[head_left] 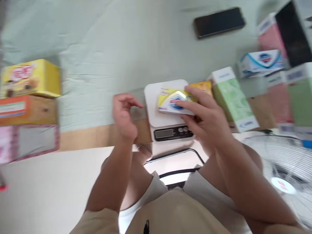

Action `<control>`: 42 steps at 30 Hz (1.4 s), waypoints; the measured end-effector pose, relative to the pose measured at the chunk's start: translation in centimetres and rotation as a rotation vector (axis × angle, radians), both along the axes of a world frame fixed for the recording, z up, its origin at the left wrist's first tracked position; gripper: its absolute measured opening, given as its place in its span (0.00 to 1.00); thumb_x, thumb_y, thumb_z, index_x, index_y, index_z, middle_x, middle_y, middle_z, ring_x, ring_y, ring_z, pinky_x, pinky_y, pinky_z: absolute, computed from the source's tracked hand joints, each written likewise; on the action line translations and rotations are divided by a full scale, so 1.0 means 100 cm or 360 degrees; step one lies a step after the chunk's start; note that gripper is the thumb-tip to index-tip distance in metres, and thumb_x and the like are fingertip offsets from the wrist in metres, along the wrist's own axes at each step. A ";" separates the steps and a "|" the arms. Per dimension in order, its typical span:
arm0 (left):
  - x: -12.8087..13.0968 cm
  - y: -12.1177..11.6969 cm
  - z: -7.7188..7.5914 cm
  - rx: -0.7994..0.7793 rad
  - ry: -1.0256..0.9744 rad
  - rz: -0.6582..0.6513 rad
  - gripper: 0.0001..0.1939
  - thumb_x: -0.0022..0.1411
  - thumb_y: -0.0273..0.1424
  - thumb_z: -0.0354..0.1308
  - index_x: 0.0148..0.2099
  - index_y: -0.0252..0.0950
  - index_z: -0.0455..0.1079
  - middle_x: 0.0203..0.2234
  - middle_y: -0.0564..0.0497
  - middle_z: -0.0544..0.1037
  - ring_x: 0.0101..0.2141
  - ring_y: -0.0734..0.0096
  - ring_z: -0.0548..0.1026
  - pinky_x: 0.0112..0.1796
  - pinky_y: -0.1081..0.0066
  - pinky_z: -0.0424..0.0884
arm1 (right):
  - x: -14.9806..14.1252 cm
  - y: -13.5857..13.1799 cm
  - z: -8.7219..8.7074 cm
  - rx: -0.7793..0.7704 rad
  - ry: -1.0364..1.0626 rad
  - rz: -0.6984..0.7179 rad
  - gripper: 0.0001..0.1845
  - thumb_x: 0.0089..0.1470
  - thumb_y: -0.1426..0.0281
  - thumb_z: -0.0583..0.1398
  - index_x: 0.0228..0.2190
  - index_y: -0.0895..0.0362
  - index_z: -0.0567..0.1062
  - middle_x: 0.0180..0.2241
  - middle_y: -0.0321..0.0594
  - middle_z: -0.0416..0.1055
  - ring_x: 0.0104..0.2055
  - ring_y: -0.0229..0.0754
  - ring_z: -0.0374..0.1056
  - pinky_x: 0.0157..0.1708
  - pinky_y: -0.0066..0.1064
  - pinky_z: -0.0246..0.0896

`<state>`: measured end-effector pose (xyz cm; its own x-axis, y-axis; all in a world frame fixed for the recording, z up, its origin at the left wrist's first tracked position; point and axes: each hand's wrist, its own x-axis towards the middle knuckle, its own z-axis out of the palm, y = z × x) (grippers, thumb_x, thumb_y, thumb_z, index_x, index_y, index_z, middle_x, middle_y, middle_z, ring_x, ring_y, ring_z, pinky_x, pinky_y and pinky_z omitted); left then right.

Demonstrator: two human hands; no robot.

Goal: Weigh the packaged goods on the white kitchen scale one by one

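Observation:
A white digital kitchen scale [151, 105] lies flat at the table's front edge, its display dark. Over its platform is a yellow-and-white soap box [168, 102], which my right hand [205, 115] grips by its right end, fingers on top and thumb at the near side. Whether the box rests fully on the platform I cannot tell. My left hand [125, 114] hovers just left of the scale, empty, fingers curved and apart from the thumb. Part of an orange-yellow box [204, 86] shows behind my right fingers.
Right of the scale lean a green-and-white box [233, 99] and a blue-and-white soap box [263, 62], with more cartons beyond. A black phone [219, 22] lies farther back. Yellow [51, 78], orange [40, 109] and pink [3, 142] boxes line the left. A fan [282, 160] stands at lower right.

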<state>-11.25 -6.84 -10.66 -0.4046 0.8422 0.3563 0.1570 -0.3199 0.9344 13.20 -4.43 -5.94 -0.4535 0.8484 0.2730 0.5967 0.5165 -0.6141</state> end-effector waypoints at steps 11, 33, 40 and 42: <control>-0.007 -0.001 0.007 -0.0251 0.0743 -0.0590 0.36 0.62 0.49 0.67 0.68 0.44 0.67 0.67 0.41 0.72 0.70 0.47 0.67 0.70 0.53 0.62 | -0.008 0.002 0.004 -0.0062 -0.0011 -0.0023 0.19 0.62 0.69 0.57 0.50 0.47 0.82 0.67 0.49 0.68 0.65 0.55 0.70 0.60 0.56 0.72; 0.129 0.112 0.084 -0.0483 0.0494 -0.0595 0.30 0.45 0.33 0.79 0.48 0.42 0.70 0.43 0.51 0.80 0.40 0.66 0.81 0.48 0.58 0.82 | 0.066 0.021 0.044 0.0397 0.1072 -0.0795 0.08 0.64 0.71 0.57 0.44 0.51 0.71 0.43 0.42 0.75 0.49 0.46 0.73 0.45 0.40 0.73; 0.217 0.189 0.063 -0.0430 0.0861 -0.0877 0.29 0.45 0.31 0.78 0.48 0.39 0.71 0.47 0.48 0.80 0.35 0.66 0.79 0.37 0.67 0.77 | 0.082 0.032 0.023 0.0286 0.1080 -0.1131 0.08 0.63 0.69 0.54 0.44 0.51 0.70 0.43 0.44 0.74 0.46 0.46 0.73 0.44 0.43 0.73; 0.226 0.198 0.054 -0.0439 0.0908 -0.0899 0.29 0.45 0.32 0.77 0.49 0.39 0.71 0.47 0.47 0.80 0.36 0.63 0.80 0.39 0.64 0.78 | 0.083 0.032 0.025 0.0280 0.1076 -0.1130 0.07 0.62 0.71 0.55 0.43 0.50 0.70 0.42 0.43 0.74 0.47 0.45 0.73 0.44 0.42 0.74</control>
